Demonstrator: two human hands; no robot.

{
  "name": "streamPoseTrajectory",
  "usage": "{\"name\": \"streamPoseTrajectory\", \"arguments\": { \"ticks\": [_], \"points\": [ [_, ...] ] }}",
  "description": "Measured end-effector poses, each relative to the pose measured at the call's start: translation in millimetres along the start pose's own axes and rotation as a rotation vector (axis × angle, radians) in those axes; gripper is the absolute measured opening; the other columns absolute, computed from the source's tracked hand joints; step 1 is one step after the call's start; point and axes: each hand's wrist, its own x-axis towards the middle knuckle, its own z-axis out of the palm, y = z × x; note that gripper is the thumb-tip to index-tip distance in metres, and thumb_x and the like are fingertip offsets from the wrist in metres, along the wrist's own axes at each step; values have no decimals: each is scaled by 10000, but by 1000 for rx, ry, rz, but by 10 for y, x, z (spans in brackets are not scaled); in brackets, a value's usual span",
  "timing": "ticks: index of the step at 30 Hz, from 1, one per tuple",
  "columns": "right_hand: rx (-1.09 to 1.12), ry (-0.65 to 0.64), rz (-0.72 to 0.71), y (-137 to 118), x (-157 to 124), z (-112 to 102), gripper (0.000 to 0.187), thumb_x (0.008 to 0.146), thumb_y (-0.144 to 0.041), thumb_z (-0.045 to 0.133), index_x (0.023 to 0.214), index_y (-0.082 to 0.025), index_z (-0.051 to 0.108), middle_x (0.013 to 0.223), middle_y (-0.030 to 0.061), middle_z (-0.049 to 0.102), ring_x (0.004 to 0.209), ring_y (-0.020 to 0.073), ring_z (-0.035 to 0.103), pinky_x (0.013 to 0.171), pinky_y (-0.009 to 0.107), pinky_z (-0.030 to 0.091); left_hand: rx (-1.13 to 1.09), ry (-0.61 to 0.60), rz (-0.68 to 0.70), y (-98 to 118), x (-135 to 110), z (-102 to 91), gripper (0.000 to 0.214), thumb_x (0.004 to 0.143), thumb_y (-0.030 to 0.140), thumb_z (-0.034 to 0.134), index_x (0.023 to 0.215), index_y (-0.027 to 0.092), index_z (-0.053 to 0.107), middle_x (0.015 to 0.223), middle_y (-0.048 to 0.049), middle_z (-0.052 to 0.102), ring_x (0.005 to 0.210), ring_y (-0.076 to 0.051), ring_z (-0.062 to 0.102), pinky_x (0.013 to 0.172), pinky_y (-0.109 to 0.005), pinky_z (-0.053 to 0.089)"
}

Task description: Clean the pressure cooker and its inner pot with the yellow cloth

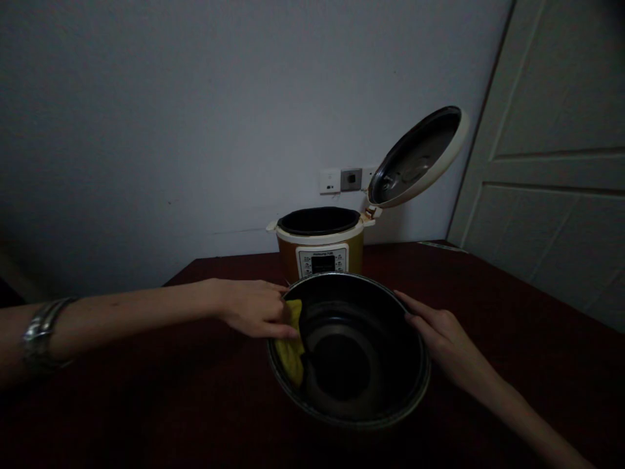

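A dark, round inner pot (390, 371) is tilted so that its inside faces me. At its left rim, my left hand (261, 309) is closed on a yellow cloth (291, 355), which lies against the inner wall. My right hand (437, 332) grips the pot's right rim, with the thumb at the edge and some fingers hidden behind the wall. Just behind the pot stands a rice cooker (354, 251) with a white rim and a control panel on its front. The cooker's lid (415, 159) is raised and leans to the right.
Everything is on a dark red table (195, 404). Wall sockets (350, 179) sit behind the cooker on a pale wall. A panelled door (551, 163) is at the right. The light is dim.
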Motion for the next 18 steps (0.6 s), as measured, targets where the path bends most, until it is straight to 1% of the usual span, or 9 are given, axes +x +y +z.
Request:
{"name": "streamPoseTrajectory", "arguments": {
  "ticks": [3,5,7,10,13,16,18],
  "points": [
    [-9,-13,13,-4,1,-9,536,868,-361,324,1319,-107,465,974,83,707,723,217,658,626,330,515,106,62,65,-192,162,53,300,889,345,419,894,200,681,1076,-67,677,1117,-183,551,1078,-370,256],
    [-12,-12,-6,-4,3,-13,528,864,-356,326,1315,-125,474,976,79,706,721,216,656,615,324,509,143,97,89,-316,311,103,262,869,339,462,948,208,675,1198,-71,617,1214,-190,474,1096,-388,221],
    [-10,-11,-19,-4,5,-12,521,863,-349,327,1311,-132,480,984,80,704,728,215,655,619,319,504,170,131,107,-409,460,150,269,851,349,495,1008,208,663,1274,-80,560,1261,-195,423,1106,-407,190],
    [-14,-15,22,-13,3,-5,542,862,-349,319,1322,-98,459,890,81,718,660,210,645,574,308,492,204,160,125,-478,607,191,324,843,363,506,1095,202,630,1322,-94,510,1283,-195,392,1116,-423,144],
    [-11,-10,26,-31,-2,1,553,860,-362,314,1319,-91,463,923,81,714,663,206,643,574,302,489,222,148,126,-486,587,187,315,862,357,477,1093,206,628,1330,-96,502,1289,-190,382,1119,-437,107],
    [-22,-1,19,-23,-5,2,554,857,-372,318,1316,-101,470,988,85,703,700,212,652,588,304,493,207,128,103,-422,413,157,279,881,343,445,1009,215,658,1294,-82,543,1263,-190,415,1117,-453,83],
    [-29,2,22,2,-3,4,553,853,-366,322,1314,-100,473,987,90,705,755,228,662,606,309,502,178,119,74,-303,262,132,273,873,354,455,909,212,686,1170,-76,632,1180,-197,496,1114,-447,109]
  ]
}}
